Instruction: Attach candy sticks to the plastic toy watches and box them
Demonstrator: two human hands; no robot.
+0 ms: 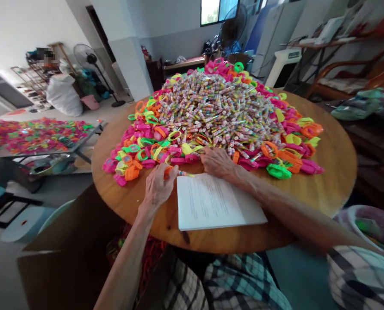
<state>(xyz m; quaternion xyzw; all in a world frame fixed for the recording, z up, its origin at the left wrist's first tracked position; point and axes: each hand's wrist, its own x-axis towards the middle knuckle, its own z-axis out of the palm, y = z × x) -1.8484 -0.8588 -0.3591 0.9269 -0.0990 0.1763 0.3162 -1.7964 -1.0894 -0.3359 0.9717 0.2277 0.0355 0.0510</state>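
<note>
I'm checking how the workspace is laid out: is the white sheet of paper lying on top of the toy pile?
No, the white sheet of paper lies flat on the bare round table, in front of the toy pile.

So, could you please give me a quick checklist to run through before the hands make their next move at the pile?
1. Left hand grips the orange piece: ok.
2. Small tube seated in that piece: cannot tell.
3. Right hand at the toy pile's edge: ok.
4. Right hand holding anything: cannot tell.
5. Paper sheet flat on the round table: ok.
</note>
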